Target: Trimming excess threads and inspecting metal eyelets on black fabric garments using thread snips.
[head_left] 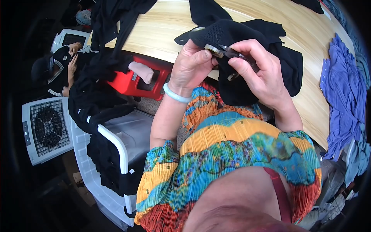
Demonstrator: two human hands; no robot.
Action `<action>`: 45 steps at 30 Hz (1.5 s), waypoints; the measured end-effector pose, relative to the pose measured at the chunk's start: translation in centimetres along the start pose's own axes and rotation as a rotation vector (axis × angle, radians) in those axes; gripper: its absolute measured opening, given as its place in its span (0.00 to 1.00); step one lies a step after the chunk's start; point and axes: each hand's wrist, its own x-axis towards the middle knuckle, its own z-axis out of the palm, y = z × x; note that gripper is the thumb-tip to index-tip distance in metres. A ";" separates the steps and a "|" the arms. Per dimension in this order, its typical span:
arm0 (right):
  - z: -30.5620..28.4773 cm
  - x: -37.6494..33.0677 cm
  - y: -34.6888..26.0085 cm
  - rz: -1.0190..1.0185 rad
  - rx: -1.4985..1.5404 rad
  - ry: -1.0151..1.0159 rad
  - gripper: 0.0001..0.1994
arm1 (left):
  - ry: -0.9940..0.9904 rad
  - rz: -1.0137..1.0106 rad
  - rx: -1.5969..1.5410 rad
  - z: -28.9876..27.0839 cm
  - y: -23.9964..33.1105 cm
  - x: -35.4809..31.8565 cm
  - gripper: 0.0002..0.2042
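Observation:
A black knit garment point(284, 63) lies across the near edge of the table and hangs over it. My left hand point(187, 67), with a pale bangle at the wrist, is closed on a large round button point(213, 50) of this garment, pinched between thumb and fingers. In my right hand point(262, 69) are small dark thread snips point(230, 52), gripped between thumb and fingers. Their blades point left and reach the button's edge. A second button point(198, 29) shows above my left fingers. Any thread at the blade tips is too small to make out.
The light wood table point(309, 34) spans the top. Blue-purple garments point(344, 92) hang at its right edge. On the left are a red stool point(135, 85), a white plastic crate point(121, 154) with black clothing, and a fan unit point(48, 127). Another person point(58, 67) sits far left.

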 end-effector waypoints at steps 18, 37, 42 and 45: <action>-0.4 1.8 2.3 0.063 0.280 0.304 0.13 | 0.019 -0.048 0.013 -0.6 0.1 -0.1 0.18; 1.0 0.7 3.9 0.224 0.377 -0.093 0.19 | 0.170 -0.080 -0.239 -1.1 1.7 2.7 0.14; 1.0 1.3 3.7 0.177 0.436 0.028 0.15 | 0.331 -0.117 -0.116 0.0 1.0 2.5 0.14; 0.7 1.6 3.2 0.201 0.399 0.033 0.15 | 0.306 -0.162 0.030 0.9 0.9 0.8 0.15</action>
